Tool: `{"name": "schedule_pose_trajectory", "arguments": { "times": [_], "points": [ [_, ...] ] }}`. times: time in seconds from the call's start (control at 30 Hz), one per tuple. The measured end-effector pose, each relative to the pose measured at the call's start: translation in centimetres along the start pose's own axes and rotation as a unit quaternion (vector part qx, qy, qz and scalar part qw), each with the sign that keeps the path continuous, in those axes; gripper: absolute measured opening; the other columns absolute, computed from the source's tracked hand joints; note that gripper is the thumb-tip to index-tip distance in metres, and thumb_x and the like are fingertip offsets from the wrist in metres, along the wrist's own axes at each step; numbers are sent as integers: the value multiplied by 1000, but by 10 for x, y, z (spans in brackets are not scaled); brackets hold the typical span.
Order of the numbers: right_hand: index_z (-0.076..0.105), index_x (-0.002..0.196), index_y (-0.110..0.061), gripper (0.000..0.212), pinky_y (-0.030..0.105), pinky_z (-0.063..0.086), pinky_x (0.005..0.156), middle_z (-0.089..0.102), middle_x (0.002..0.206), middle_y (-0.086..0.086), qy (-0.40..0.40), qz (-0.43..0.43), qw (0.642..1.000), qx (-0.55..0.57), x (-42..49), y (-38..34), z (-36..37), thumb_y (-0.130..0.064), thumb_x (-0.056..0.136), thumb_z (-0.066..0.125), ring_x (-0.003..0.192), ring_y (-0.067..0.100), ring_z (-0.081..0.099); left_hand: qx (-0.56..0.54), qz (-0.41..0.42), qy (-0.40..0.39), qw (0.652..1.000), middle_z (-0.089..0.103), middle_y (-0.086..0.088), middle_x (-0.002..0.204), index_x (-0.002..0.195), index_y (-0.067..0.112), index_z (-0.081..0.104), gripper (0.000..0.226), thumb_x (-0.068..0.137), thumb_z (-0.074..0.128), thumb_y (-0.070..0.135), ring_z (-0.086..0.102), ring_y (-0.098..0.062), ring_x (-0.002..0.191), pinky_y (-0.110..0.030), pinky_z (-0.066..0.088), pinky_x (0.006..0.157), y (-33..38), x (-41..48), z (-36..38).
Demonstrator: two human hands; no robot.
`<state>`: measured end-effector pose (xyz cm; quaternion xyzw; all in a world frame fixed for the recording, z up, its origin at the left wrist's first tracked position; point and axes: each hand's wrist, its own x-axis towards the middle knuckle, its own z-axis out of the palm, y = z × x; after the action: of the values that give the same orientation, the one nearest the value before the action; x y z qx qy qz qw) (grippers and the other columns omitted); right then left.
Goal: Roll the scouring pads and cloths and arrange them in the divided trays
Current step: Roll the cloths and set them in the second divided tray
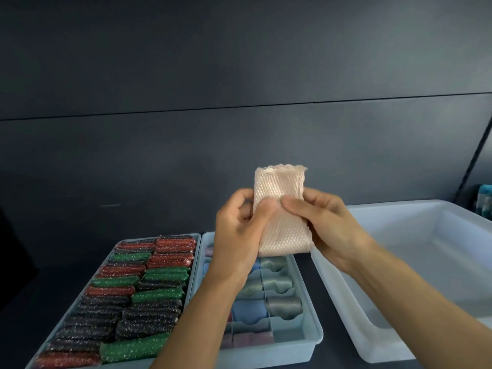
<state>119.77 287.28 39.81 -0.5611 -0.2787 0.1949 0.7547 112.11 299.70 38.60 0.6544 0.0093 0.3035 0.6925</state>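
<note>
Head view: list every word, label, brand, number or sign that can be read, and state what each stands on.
No text can be read in this view.
Pink cloth, held by the left hand and right hand: woven pattern only, no print.
Scouring pad tray, divided tray, white bin: no label shows.
Teal item at the far right edge: too blurred to tell.

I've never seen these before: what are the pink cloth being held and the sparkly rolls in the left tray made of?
The pink cloth looks like soft, matte textile, woven or knitted: a raised waffle-like pattern shows. The sparkly rolls seem to be scouring mesh with metallic thread, judging by glittering specks; the exact fibre is unclear.
</note>
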Motion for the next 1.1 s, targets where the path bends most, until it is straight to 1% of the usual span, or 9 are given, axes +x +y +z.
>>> {"name": "schedule_pose_trajectory", "arguments": {
  "times": [0.13,0.23,0.37,0.5,0.63,0.73,0.8,1.0,1.1],
  "points": [
    [75,88,-16,21,46,47,75,71,94,14,-13,-48,999,0,-1,1,1,-4,84,58,85,31,62,-25,-28,-37,999,71,-12,94,92,16,66,15,95,55,8,67,-25,83,-35,54,64,0,4,-8],
    [73,70,-13,44,54,50,62,69,82,19,-15,-84,994,-61,0,1,2,13,90,43,72,41,61,-93,-97,-55,989,67,-7,88,88,20,66,26,97,42,14,62,-17,71,-28,48,48,2,7,-15],
    [66,61,-11,53,21,39,47,60,60,6,-9,-122,976,-182,0,2,1,22,84,32,54,15,51,-54,-191,-152,968,72,-11,99,113,14,68,55,87,45,57,69,-22,77,-31,54,50,-2,7,-25],
    [75,84,-17,47,26,45,55,68,81,17,-20,-103,982,-154,3,6,-1,10,90,38,69,24,58,-1,-143,-126,982,74,-12,96,111,8,69,27,88,64,23,71,-21,76,-28,55,53,-6,4,-29],
    [58,119,-31,33,35,51,47,65,82,11,-14,-17,993,-119,1,12,-5,-47,92,49,63,24,62,45,-24,-81,995,73,-14,81,105,9,62,12,94,62,11,68,-28,58,-32,55,47,-12,3,-29],
    [63,107,-8,17,28,45,41,59,61,12,-47,-36,991,-120,-1,19,-4,-16,93,59,45,23,54,54,6,-87,995,69,-15,74,105,13,62,12,94,61,6,64,-31,49,-33,53,45,-14,1,-28],
    [69,95,-11,15,23,39,38,55,56,11,-50,-29,998,-23,-1,21,-4,-6,85,59,40,18,47,2,-16,-98,995,68,-14,74,103,13,66,13,93,62,5,64,-28,52,-32,54,48,-16,2,-29],
    [67,73,-10,27,25,40,41,57,64,12,-73,66,994,52,3,25,-7,-1,84,44,45,19,48,-134,-140,-184,964,66,-17,78,84,14,74,28,82,46,16,66,-28,64,-36,56,58,-24,8,-45],
    [61,79,-10,17,28,41,50,57,70,5,-97,64,992,-48,2,25,-13,-19,87,49,57,18,50,-59,-151,-217,963,67,-14,88,87,15,73,24,87,51,25,67,-31,74,-36,56,62,-29,14,-52]
  ]
}}
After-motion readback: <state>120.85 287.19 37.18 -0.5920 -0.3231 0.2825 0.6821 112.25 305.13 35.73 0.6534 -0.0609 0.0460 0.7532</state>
